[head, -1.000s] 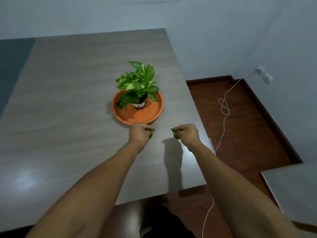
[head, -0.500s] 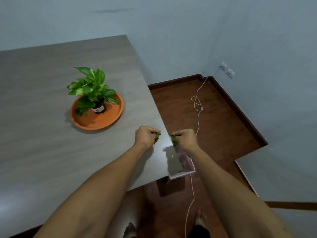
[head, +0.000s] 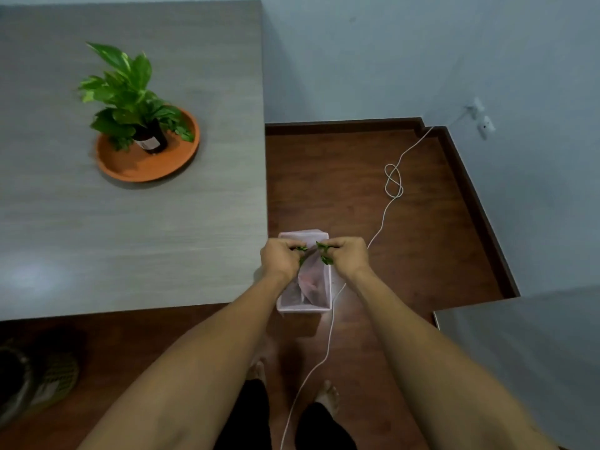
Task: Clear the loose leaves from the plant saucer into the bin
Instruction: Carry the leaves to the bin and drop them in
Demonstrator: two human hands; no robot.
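- While both hands hang over the bin, the left hand is curled shut around a small clump of green leaves, bits of which poke out between its fingers.
- The right hand is likewise closed on its own leaf pieces, pinched at thumb and fingertips; the two fists sit just beside each other, knuckles nearly meeting.
- Directly beneath them stands the bin, a pale, rectangular container with a thin translucent liner, resting on the wooden floor just off the corner of the surface; something reddish lies inside, too blurred to identify.
- Both bare forearms reach forward from the bottom of the view, and the person's bare feet show on the floor below.
- A white cable runs across the floor past the bin's right side, loops once, and climbs to a wall socket.
- The grey wood-grain surface fills the left of the view, its edge just left of the bin.
- Well away from the hands, the orange saucer rests on that surface with a small dark pot standing upright in it, carrying a leafy green plant.
- A few green pieces lie at the saucer's rim on the far right side, whether loose or attached cannot be told.
- A shoe sits on the floor at lower left.
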